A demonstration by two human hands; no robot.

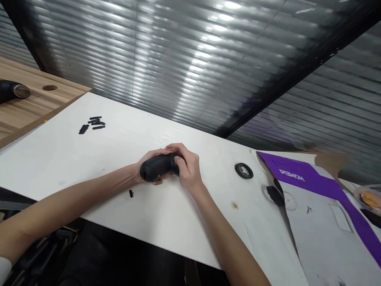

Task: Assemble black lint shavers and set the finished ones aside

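Observation:
A black, rounded, elongated device (157, 167) is held above the white table between both hands; its exact kind does not show. My left hand (137, 170) cradles its left side from behind and below, with fingertips peeking out under it. Over the right end curls my right hand (189, 169), thumb on the near face and fingers across the top. That right end is partly covered by the fingers. Below the left wrist, a small black piece (131, 193) lies on the tabletop.
Several thin black strips (97, 122) lie at the table's (125, 131) far left. A black tape roll (244, 171) and a purple-and-white box (312, 198) are to the right. Another black device (12, 91) rests on the wooden surface (38, 103). Slatted blinds (166, 51) rise behind.

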